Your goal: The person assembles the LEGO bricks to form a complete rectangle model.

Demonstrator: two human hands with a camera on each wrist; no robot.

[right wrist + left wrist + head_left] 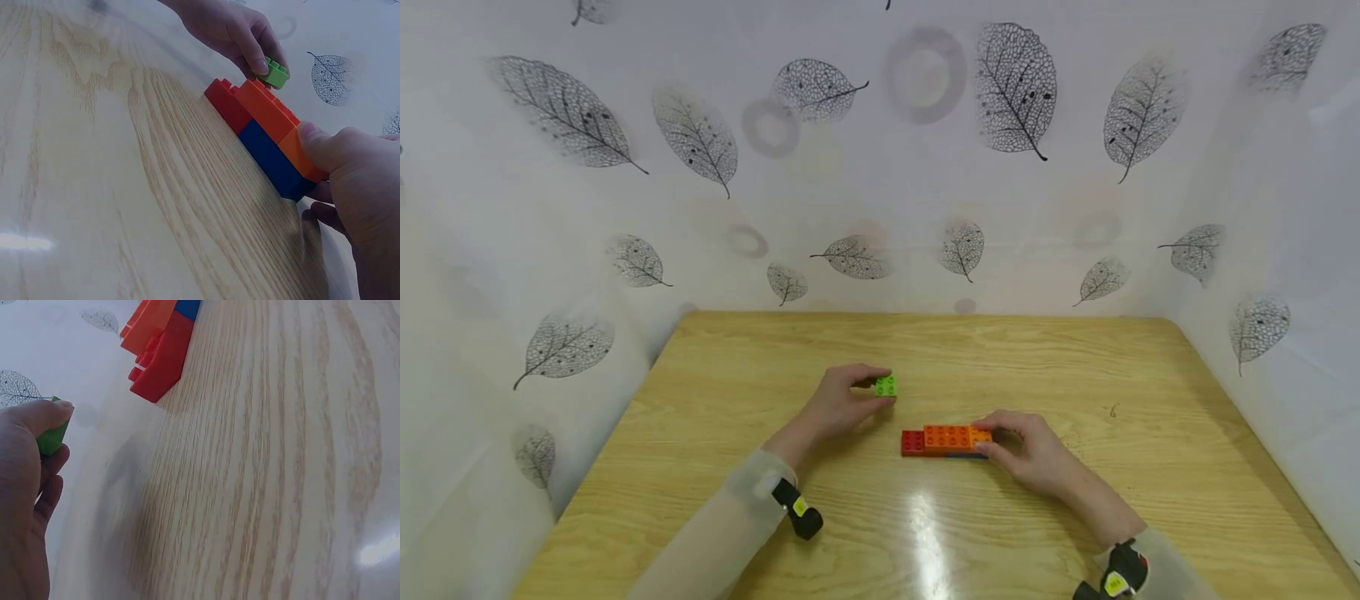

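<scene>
My left hand (842,402) pinches a small green toy brick (886,386) between thumb and fingers, a little behind and left of the joined bricks. In the left wrist view the thumb lies across the green brick (55,434). With thumb and fingers my right hand (1033,454) grips the right end of a low block of joined toy bricks on the table. Its lower layer has a red brick (226,107) at the left and a blue brick (275,161) at the right. Orange bricks (265,106) form the upper layer, and the red brick's left studs are uncovered.
The wooden table (775,342) carries both forearms, each with a black camera strapped at the wrist. Behind and beside it hangs a white leaf-patterned cloth (880,183). A bright reflection shows on the tabletop near the front.
</scene>
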